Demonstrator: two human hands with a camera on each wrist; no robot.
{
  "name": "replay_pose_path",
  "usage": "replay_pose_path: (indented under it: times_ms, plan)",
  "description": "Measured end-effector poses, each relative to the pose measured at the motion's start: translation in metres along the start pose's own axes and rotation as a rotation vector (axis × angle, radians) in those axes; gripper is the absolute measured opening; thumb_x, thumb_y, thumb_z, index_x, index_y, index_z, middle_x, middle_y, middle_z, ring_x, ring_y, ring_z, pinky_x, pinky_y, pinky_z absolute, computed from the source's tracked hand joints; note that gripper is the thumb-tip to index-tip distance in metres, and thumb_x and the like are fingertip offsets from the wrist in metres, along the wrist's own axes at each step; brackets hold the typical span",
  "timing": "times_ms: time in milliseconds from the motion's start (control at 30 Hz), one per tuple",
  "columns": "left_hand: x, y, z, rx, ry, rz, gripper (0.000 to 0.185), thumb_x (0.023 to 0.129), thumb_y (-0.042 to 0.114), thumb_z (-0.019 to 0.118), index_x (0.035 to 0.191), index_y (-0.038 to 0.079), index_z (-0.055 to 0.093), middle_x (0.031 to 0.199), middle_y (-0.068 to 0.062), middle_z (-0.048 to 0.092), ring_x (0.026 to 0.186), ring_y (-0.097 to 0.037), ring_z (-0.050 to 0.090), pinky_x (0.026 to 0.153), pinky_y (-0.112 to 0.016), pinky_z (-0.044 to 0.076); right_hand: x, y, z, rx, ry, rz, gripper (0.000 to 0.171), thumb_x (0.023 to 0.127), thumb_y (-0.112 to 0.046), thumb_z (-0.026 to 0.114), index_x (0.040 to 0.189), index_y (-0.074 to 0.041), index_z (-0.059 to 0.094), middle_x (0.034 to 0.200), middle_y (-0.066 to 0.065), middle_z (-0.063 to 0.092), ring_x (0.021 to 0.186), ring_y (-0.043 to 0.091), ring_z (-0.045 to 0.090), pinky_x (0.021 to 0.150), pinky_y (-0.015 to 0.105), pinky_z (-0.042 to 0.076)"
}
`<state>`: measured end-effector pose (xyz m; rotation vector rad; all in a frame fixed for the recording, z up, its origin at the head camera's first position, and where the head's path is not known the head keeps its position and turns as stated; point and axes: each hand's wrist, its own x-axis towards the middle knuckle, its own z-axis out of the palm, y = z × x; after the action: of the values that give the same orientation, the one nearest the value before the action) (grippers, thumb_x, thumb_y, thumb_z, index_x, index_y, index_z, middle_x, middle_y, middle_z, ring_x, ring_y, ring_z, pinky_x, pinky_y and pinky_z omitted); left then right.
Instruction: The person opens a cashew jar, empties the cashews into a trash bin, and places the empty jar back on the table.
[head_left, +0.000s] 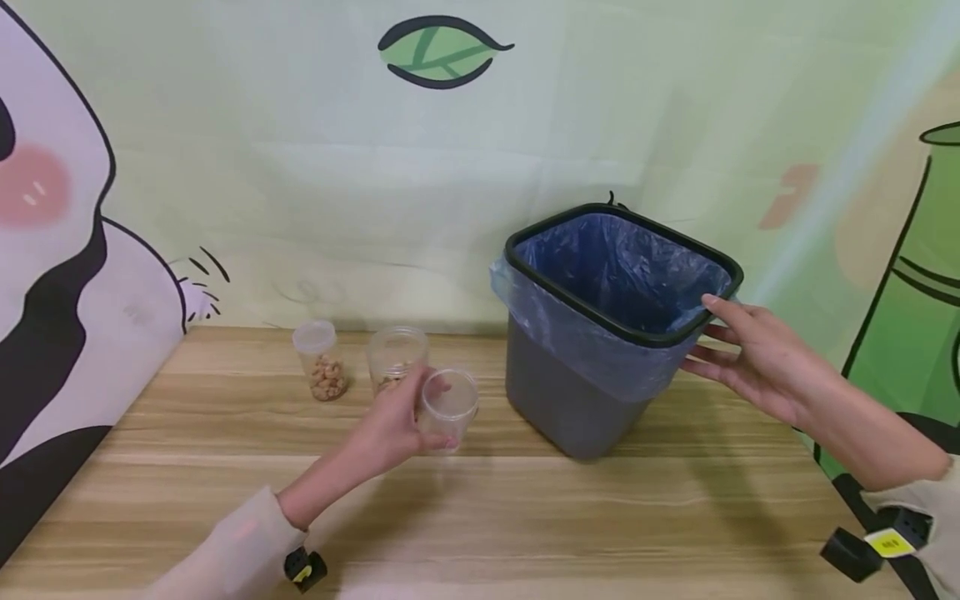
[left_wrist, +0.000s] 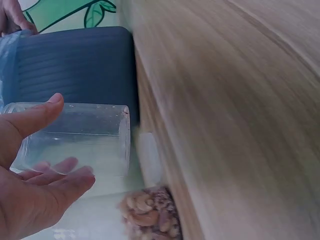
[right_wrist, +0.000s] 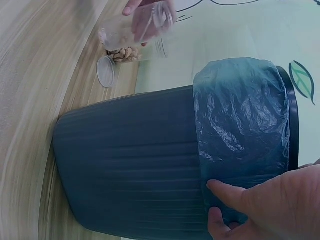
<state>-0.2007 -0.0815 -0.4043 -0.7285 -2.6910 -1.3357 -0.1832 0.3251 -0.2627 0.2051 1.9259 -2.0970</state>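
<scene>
My left hand (head_left: 424, 417) grips an empty clear plastic jar (head_left: 450, 405), tilted just above the wooden table (head_left: 525, 517). In the left wrist view the jar (left_wrist: 100, 145) lies between the thumb and fingers of that hand (left_wrist: 70, 141). To the right stands a grey bin (head_left: 562, 400) lined with a blue bag (head_left: 622, 267). My right hand (head_left: 701, 335) rests on the bin's right side, thumb at the rim and fingers straight. The right wrist view shows the bin (right_wrist: 130, 165), its bag (right_wrist: 242, 125) and that hand (right_wrist: 216, 204) pressing on the bag.
Behind the held jar stands a second open jar (head_left: 396, 354) with a few nuts at the bottom. Left of it is a lidded jar of nuts (head_left: 321, 363). A wall with cartoon pictures (head_left: 450, 167) runs along the table's far edge.
</scene>
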Motion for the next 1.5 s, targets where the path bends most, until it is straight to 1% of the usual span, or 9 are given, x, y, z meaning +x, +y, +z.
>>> replay_pose_path:
  times_ms: [167,267,400,500,700,933,1100,1267,1500]
  plan:
    - [0.001,-0.011,0.008,0.018,0.002,-0.052,0.074,0.066,0.009,0.095,0.127,0.0,0.055,0.122,-0.021,0.066,0.11,-0.038,0.065,0.092,-0.05,0.055,-0.001,0.0,0.0,-0.01,-0.002,-0.005,0.096,0.106,-0.044,0.047,0.154,-0.017,-0.031,0.167,0.019,-0.017,0.153,0.043,0.01,0.11,0.041,0.042]
    - [0.002,-0.015,0.012,0.041,-0.005,-0.089,0.075,0.067,0.01,0.095,0.13,-0.001,0.057,0.123,-0.023,0.066,0.112,-0.041,0.065,0.094,-0.051,0.054,-0.001,0.0,0.0,-0.008,-0.003,-0.006,0.096,0.106,-0.044,0.047,0.154,-0.017,-0.031,0.167,0.018,-0.016,0.153,0.043,0.01,0.11,0.04,0.043]
    - [0.003,-0.019,0.015,0.056,0.011,-0.113,0.078,0.066,0.011,0.096,0.131,-0.004,0.056,0.125,-0.025,0.066,0.116,-0.044,0.063,0.098,-0.053,0.052,-0.001,-0.001,0.0,0.001,-0.003,-0.007,0.096,0.106,-0.044,0.047,0.154,-0.017,-0.031,0.167,0.018,-0.018,0.153,0.043,0.01,0.111,0.041,0.041]
    - [0.006,-0.02,0.017,0.041,0.021,-0.141,0.074,0.066,0.011,0.096,0.128,-0.004,0.058,0.123,-0.025,0.066,0.117,-0.044,0.063,0.098,-0.052,0.052,-0.001,0.0,0.001,-0.002,-0.001,-0.006,0.096,0.106,-0.044,0.047,0.154,-0.017,-0.032,0.166,0.018,-0.019,0.153,0.043,0.009,0.111,0.041,0.04]
    - [0.011,-0.024,0.024,0.035,0.035,-0.182,0.07,0.069,0.013,0.094,0.128,-0.001,0.06,0.118,-0.023,0.067,0.109,-0.038,0.065,0.094,-0.049,0.055,-0.001,0.001,0.001,-0.006,0.0,-0.003,0.096,0.106,-0.045,0.047,0.153,-0.017,-0.032,0.166,0.019,-0.021,0.153,0.043,0.009,0.111,0.04,0.041]
    - [0.018,-0.028,0.029,0.014,0.057,-0.176,0.069,0.072,0.012,0.092,0.13,-0.003,0.058,0.124,-0.02,0.066,0.107,-0.035,0.064,0.092,-0.047,0.055,-0.001,0.002,0.0,-0.008,-0.002,-0.006,0.097,0.106,-0.046,0.047,0.154,-0.017,-0.032,0.167,0.018,-0.016,0.153,0.042,0.01,0.109,0.038,0.044]
    - [0.019,-0.031,0.03,0.017,0.076,-0.17,0.068,0.071,0.013,0.093,0.127,-0.003,0.059,0.12,-0.019,0.068,0.1,-0.033,0.065,0.086,-0.045,0.055,-0.001,0.001,0.001,0.002,-0.004,-0.007,0.098,0.105,-0.046,0.049,0.155,-0.018,-0.031,0.168,0.017,-0.015,0.153,0.041,0.011,0.11,0.039,0.043]
    - [0.019,-0.032,0.03,0.024,0.09,-0.193,0.067,0.07,0.015,0.094,0.126,-0.003,0.061,0.118,-0.018,0.069,0.101,-0.032,0.066,0.088,-0.045,0.055,-0.001,0.001,0.002,0.007,-0.002,-0.009,0.098,0.105,-0.045,0.048,0.154,-0.018,-0.032,0.167,0.017,-0.018,0.153,0.041,0.009,0.111,0.04,0.042]
    - [0.019,-0.032,0.032,0.036,0.094,-0.189,0.065,0.07,0.018,0.095,0.123,-0.002,0.064,0.107,-0.019,0.07,0.098,-0.03,0.066,0.086,-0.044,0.055,-0.001,0.001,0.001,0.042,0.005,0.011,0.1,0.104,-0.046,0.05,0.153,-0.019,-0.033,0.166,0.016,-0.022,0.154,0.04,0.007,0.114,0.042,0.036]
